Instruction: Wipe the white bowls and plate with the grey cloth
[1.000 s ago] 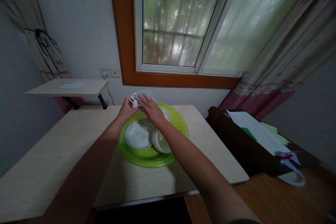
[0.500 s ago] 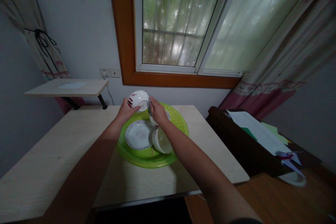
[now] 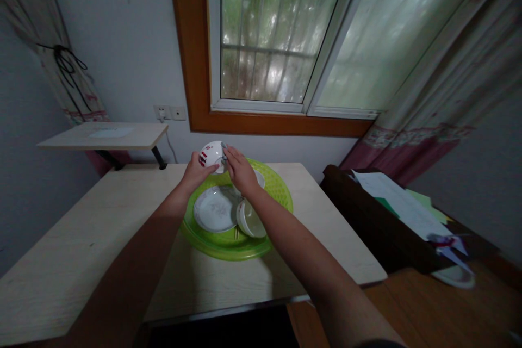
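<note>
A white bowl (image 3: 212, 153) with red and dark markings is held tilted above the far left part of the green tray (image 3: 238, 253), its underside partly facing me. My left hand (image 3: 194, 172) grips it from the left, thumb across its lower side. My right hand (image 3: 241, 172) presses a small grey cloth (image 3: 224, 152) against the bowl's right side; most of the cloth is hidden under the fingers. Below, a white plate (image 3: 216, 209) lies on the tray. Beside it a second bowl (image 3: 249, 220) rests tipped on its side, and another bowl (image 3: 260, 178) is partly behind my right hand.
Chopstick ends (image 3: 236, 233) poke out between plate and bowl. The tray stands on a pale wooden table (image 3: 122, 228). A raised shelf (image 3: 110, 136) stands at the table's back left. Right of the table is a dark brown piece of furniture (image 3: 367, 223) with papers (image 3: 395, 204) on it.
My right hand has slid left with the cloth, from the bowl's right edge onto its outer face. My left hand and the bowl have stayed nearly in place.
</note>
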Demonstrator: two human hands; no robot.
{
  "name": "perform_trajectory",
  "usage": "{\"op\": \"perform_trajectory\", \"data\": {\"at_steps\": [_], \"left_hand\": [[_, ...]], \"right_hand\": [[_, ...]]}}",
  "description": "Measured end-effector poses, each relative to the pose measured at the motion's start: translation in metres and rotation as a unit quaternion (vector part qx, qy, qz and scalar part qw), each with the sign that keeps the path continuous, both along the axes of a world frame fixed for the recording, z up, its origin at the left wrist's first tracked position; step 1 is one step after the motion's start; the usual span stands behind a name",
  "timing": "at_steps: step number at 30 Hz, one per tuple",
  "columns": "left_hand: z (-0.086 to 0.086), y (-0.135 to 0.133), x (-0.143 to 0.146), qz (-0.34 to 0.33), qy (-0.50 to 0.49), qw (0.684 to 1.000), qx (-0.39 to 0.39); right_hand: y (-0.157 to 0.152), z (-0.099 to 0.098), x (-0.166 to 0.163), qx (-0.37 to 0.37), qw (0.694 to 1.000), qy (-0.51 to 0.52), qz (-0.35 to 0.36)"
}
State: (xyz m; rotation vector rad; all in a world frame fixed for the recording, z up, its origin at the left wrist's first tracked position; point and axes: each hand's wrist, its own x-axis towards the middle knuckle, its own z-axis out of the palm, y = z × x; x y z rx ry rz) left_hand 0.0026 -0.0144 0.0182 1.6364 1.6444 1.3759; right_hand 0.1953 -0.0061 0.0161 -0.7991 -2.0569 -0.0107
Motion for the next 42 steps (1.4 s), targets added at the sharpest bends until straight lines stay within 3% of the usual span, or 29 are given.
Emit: {"op": "perform_trajectory", "data": {"at_steps": [6,15,20,32,42], "left_hand": [[-0.001,0.0,-0.001,0.017,-0.003,1.0,0.021],[0.005,-0.003,0.001,0.016,-0.003,1.0,-0.006],[0.007,-0.004,0.001,0.037,-0.004,0.999,-0.005],[0.01,-0.006,0.001,0.045,-0.02,0.999,-0.002],[-0.001,-0.002,0.002,-0.01,0.047,0.999,-0.001]], "right_hand": [[0.009,-0.009,0.007,-0.064,0.997,0.029,-0.042],[-0.011,0.006,-0.002,0.003,0.998,-0.046,0.037],[-0.018,0.007,-0.007,0.001,0.998,-0.057,0.036],[0.002,-0.014,0.002,-0.119,0.992,0.044,-0.001],[-0.018,0.006,-0.004,0.002,0.998,-0.047,0.052]]}}
